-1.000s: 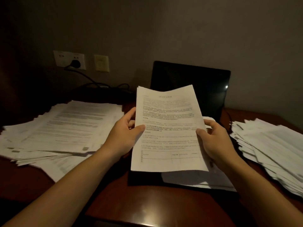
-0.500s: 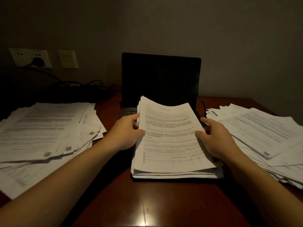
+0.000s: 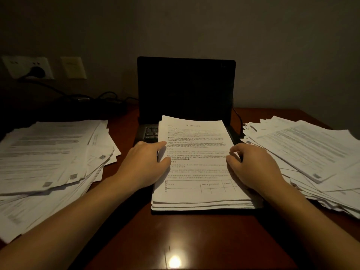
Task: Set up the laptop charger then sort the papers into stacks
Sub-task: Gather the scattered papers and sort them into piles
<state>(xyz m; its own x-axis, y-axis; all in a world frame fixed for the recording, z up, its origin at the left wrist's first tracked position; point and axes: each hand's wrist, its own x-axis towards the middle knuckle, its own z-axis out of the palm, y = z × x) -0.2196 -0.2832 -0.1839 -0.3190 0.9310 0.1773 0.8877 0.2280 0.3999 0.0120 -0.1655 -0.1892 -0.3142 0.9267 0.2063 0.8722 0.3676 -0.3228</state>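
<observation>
Papers (image 3: pixel 196 166) are found in three groups across the desk (image 3: pixel 175 230).

Upper left of the frame: a wall socket (image 3: pixel 27 67) carries a dark plug (image 3: pixel 36 72), and its cable (image 3: pixel 58 90) runs right toward the laptop (image 3: pixel 185 88). The laptop end of the lead cannot be confirmed. The charger step is judged complete on that evidence.

Left of the frame: a loose left pile (image 3: pixel 48 152), fanned and uneven, with sheets overhanging one another.

Left of centre: the left hand (image 3: pixel 144 164) rests at the left edge of the centre stack (image 3: pixel 196 199). The forefinger is extended to the sheet edge, the thumb lies flat on the top page, and the fingers are slightly spread; nothing is visibly pinched.

Centre: the stack sits on the laptop's keyboard in front of its dark, upright screen. It is reasonably square, printed side up.

Right of centre: the right hand (image 3: pixel 253 168) touches the stack's right edge with loosely bent fingers and the thumb on the page. No grip is evident.

Right of the frame: the right pile (image 3: pixel 303 149), also fanned.

Assessment: sorting is in hand, with a sheet just placed on the centre stack. The next move calls for squaring that stack or drawing a single sheet from a side pile. Thin sheets cling together, so care is needed.
</observation>
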